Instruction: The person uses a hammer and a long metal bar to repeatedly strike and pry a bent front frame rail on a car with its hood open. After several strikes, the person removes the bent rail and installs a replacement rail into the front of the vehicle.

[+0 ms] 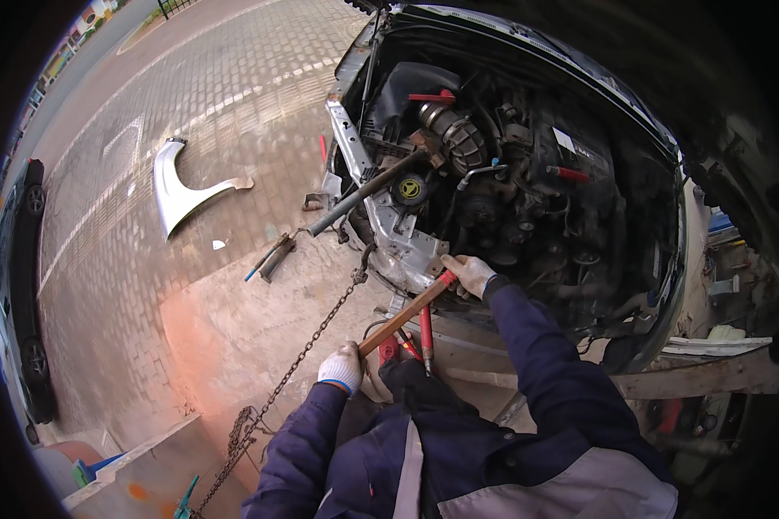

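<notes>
My left hand (341, 367), in a white knit glove, is closed around the lower end of a flat wooden bar (407, 323). The bar slants up to the right, with red at its upper end. There my right hand (471, 273), also gloved, is closed on or against the red part; the fingertips are partly hidden. Just beyond the bar is the bent silver front body panel (407, 259) of a car. A red cylinder-shaped tool (426, 337) stands below the bar. A taut chain (307, 346) hooks onto the car's front.
The open engine bay (511, 173) holds a dark ridged air hose (461, 138) and red-handled tools. A grey metal pipe (363, 195) leans across the front corner. On the paving lie a silver fender (182, 195) and a metal tool (276, 258). A dark car (28, 294) stands far left.
</notes>
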`<state>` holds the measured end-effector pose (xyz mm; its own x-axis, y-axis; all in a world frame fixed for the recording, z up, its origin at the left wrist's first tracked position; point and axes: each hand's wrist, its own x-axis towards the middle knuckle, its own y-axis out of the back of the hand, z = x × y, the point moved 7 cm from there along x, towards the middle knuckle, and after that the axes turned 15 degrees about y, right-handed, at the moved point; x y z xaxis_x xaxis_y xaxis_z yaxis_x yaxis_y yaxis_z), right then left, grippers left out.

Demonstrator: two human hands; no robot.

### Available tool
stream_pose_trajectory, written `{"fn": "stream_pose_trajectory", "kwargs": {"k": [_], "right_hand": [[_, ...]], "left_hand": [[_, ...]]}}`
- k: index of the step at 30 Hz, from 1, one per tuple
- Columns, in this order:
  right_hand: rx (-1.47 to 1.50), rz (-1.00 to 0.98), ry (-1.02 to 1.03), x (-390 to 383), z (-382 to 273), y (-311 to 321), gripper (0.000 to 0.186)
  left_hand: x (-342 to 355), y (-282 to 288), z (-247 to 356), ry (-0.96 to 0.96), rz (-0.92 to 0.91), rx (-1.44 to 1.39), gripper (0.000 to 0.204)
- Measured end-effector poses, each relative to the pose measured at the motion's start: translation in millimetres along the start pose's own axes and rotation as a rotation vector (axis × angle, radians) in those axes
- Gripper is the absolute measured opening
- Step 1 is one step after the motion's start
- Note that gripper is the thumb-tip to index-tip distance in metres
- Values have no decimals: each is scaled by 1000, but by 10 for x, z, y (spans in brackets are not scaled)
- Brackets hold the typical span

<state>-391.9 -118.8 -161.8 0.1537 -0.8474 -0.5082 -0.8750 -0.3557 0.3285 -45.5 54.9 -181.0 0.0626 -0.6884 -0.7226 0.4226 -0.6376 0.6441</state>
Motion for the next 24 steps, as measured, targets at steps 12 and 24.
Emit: {"fn": "stream_pose_trajectory", "kwargs": {"k": [12,24], "right_hand": [[-582,120,86,-138,-202,-32,87],[-703,372,-7,-533,-566,-263,53]], "left_hand": [[911,-340,3,183,29,7,36],[1999,-751,204,118,-109,51,40]]}}
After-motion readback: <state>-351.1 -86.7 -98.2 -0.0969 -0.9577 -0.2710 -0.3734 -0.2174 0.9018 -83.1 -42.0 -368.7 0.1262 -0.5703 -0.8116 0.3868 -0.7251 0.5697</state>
